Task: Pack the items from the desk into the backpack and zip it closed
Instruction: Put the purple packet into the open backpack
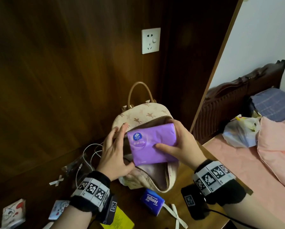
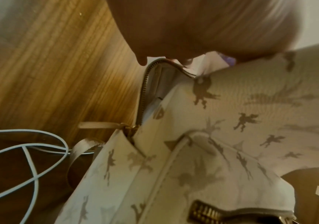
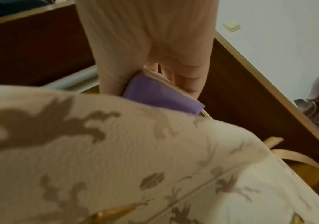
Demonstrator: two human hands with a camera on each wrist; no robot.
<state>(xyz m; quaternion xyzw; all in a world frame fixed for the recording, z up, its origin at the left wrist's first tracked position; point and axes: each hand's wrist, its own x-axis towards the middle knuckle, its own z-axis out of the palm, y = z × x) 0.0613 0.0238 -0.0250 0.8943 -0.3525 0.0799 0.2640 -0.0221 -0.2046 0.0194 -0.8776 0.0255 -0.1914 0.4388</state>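
Observation:
The cream backpack (image 1: 143, 116) with a brown horse print stands unzipped on the desk against the wood wall. A purple tissue pack (image 1: 151, 144) lies across its mouth. My right hand (image 1: 179, 139) grips the pack, thumb on top and fingers curled over the far edge. My left hand (image 1: 117, 149) rests with straight fingers on the bag's left rim, thumb by the pack's lower corner. In the right wrist view my right hand's fingers (image 3: 185, 81) wrap the purple pack (image 3: 155, 94) above the bag fabric (image 3: 116, 151). The left wrist view shows the zipper edge (image 2: 141, 97).
On the desk lie a blue Tempo tissue pack (image 1: 152, 201), a yellow booklet (image 1: 120, 219), two white patterned packets (image 1: 13, 214), a white cable (image 1: 87, 156) and ribbon bows (image 1: 56, 180). A bed with pink bedding (image 1: 254, 162) and a plastic bag (image 1: 242, 133) stands right.

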